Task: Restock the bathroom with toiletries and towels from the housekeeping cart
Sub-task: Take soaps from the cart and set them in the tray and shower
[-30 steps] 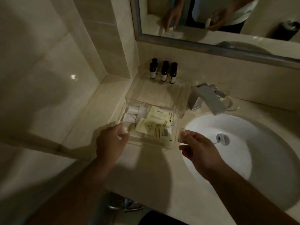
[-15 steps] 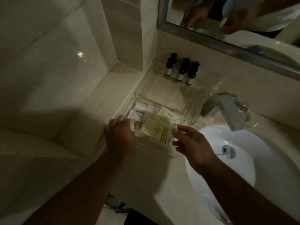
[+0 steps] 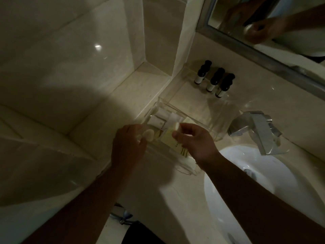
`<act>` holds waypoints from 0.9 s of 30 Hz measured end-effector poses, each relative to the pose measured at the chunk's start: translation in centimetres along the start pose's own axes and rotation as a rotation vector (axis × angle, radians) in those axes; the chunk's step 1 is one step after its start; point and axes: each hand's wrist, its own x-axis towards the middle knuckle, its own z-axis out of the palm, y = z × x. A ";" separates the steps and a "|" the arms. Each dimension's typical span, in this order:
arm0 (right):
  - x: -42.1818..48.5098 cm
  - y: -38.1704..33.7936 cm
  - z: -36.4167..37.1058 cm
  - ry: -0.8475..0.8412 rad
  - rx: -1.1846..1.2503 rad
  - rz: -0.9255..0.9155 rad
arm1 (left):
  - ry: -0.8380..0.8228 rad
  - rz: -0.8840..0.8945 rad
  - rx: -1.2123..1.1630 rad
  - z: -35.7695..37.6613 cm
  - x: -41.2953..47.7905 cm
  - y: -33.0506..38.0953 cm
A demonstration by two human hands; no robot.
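Two hands poised over an open clear drawer (image 3: 186,170). Left hand (image 3: 129,148): fingers curled, gripping a small pale disc (image 3: 148,136) at the fingertips, above the drawer's left edge. Right hand (image 3: 197,141): thumb and forefinger pinching a second white disc (image 3: 176,127) over the drawer's middle, remaining fingers loosely bent. Nature of both discs: cannot tell in the dim light. Inside the drawer: cream packets (image 3: 175,144) with gold stripes, plus white wrapped items (image 3: 159,120) toward the back. Drawer drawn out from a clear acrylic organiser (image 3: 219,124) on the stone counter (image 3: 175,199). On top of the organiser, by the wall: three dark bottles (image 3: 214,80) with white labels, upright in a row. To the right: chrome tap (image 3: 258,129) above a white basin (image 3: 263,191). Above: framed mirror (image 3: 228,13), reflecting the hands.
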 end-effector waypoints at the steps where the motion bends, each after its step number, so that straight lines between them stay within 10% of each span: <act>1: 0.5 -0.3 0.6 -0.001 -0.104 -0.051 | 0.020 -0.022 -0.037 -0.8 -0.1 0.1; 6: 2.4 -0.7 3.5 -0.054 -0.629 -0.441 | 0.077 -0.122 -0.148 -3.5 -0.9 -0.6; 12: 4.5 0.6 5.2 -0.107 -1.093 -0.391 | 0.110 -0.170 -0.207 -4.2 -2.6 -1.1; 27: 2.6 2.1 2.2 0.251 -0.688 -0.411 | -0.087 -0.437 -0.372 -2.2 -3.4 -0.1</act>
